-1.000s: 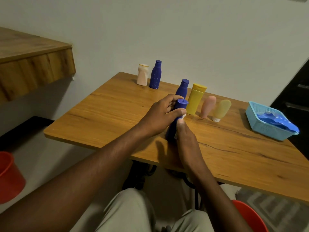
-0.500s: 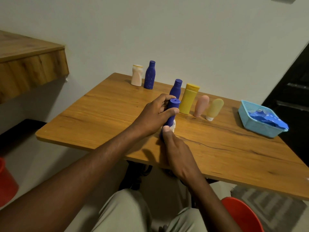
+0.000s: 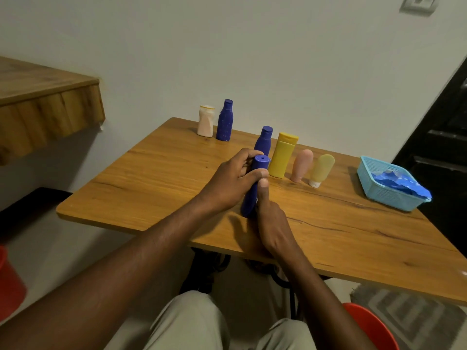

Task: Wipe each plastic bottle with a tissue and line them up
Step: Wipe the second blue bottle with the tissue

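Note:
My left hand (image 3: 231, 183) grips the neck of a dark blue bottle (image 3: 251, 195) that stands tilted near the table's front edge. My right hand (image 3: 274, 223) presses a white tissue against its lower side, thumb up along the body; the tissue is almost wholly hidden. Behind them a row holds another blue bottle (image 3: 264, 141), a yellow bottle (image 3: 282, 155), a pink tube (image 3: 301, 164) and a pale yellow tube (image 3: 321, 170). At the back stand a cream bottle (image 3: 206, 121) and a speckled blue bottle (image 3: 224, 121).
A light blue basket (image 3: 371, 183) with blue crumpled material sits at the table's right. A wooden shelf (image 3: 45, 102) juts out on the left. Red buckets (image 3: 11, 286) stand on the floor on both sides. The wooden table (image 3: 151, 173) meets the wall.
My right hand has slid slightly up the held bottle, thumb now nearer the left hand's fingers. The white tissue showed at my right thumb earlier and is hidden now.

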### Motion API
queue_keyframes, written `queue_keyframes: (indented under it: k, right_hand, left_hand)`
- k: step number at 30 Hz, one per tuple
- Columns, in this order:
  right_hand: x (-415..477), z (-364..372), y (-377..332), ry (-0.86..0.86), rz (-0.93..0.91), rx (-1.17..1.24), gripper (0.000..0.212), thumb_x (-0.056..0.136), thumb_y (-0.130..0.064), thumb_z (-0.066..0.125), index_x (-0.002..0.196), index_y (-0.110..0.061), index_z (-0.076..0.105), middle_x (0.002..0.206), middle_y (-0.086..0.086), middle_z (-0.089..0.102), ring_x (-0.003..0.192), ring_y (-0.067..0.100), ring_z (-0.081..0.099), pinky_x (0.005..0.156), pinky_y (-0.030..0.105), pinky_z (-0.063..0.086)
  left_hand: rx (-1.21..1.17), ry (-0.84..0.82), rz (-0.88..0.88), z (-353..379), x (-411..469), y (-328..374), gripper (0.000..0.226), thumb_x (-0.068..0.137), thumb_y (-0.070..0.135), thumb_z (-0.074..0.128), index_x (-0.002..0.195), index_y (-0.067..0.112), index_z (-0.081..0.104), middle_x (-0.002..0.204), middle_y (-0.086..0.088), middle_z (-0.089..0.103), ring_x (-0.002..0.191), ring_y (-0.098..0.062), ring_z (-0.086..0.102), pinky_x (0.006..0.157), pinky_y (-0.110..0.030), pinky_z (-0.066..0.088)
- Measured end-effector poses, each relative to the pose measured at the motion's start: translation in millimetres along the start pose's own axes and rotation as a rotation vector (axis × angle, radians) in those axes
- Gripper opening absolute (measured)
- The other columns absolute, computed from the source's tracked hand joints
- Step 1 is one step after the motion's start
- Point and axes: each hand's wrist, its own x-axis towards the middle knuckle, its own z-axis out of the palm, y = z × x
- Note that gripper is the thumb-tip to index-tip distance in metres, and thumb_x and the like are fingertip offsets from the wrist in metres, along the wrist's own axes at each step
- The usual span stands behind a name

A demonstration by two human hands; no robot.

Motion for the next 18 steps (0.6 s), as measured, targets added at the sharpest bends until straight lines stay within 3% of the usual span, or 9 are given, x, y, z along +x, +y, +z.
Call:
queue_keyframes:
  k: [4,7,10,13,18]
  right_hand:
    - [-21.5,6.3,14.2,0.022,-0.069,0.027,0.088,0.086,-0.087,0.002,0.119,-0.033,0.062,0.122,-0.002,0.067,0.132,0.023,0.051,0.116,0.061,0.026]
    - [-24.9,7.6,15.3,0.041,-0.056,0.085,0.091,0.086,-0.089,0.006,0.120,-0.029,0.065,0.122,0.002,0.068,0.122,0.019,0.056,0.111,0.058,0.037]
    - [-21.3,3.2,6.0,0.083,-0.074,0.195,0.069,0.096,-0.077,0.014,0.112,-0.035,0.066,0.103,-0.008,0.071,0.097,0.003,0.064,0.088,0.036,0.052]
    - [-10.9,-5.8,-12.1,0.117,-0.112,0.337,0.045,0.102,-0.063,0.020,0.117,-0.045,0.059,0.101,-0.024,0.067,0.096,-0.014,0.062,0.073,0.010,0.047]
    - [1.6,-10.9,-23.6,0.211,-0.223,0.452,0.059,0.103,-0.057,0.020,0.142,-0.029,0.054,0.115,-0.018,0.065,0.104,-0.016,0.059,0.076,0.000,0.044]
  left_hand:
    - [-0.024,0.014,-0.005,4.1,-2.1,1.0,0.043,0.100,0.025,0.064,0.141,0.022,0.051,0.135,0.009,0.057,0.104,0.017,0.055,0.091,-0.010,0.048]
    - [-0.015,0.010,0.002,4.1,-3.4,2.0,0.043,0.100,0.025,0.063,0.141,0.021,0.050,0.140,0.006,0.057,0.108,0.013,0.056,0.091,-0.008,0.048]
    - [0.006,-0.006,0.015,4.7,-5.9,3.4,0.044,0.103,0.026,0.059,0.145,0.020,0.048,0.144,0.001,0.057,0.121,-0.001,0.058,0.098,-0.015,0.048]
    - [-0.001,-0.039,0.002,6.5,-6.2,4.8,0.045,0.105,0.026,0.055,0.148,0.021,0.045,0.147,-0.002,0.056,0.130,-0.010,0.055,0.108,-0.029,0.048]
    - [0.047,-0.031,-0.010,8.0,-4.5,1.1,0.045,0.105,0.035,0.053,0.149,0.030,0.046,0.148,0.003,0.046,0.134,-0.012,0.047,0.111,-0.038,0.045]
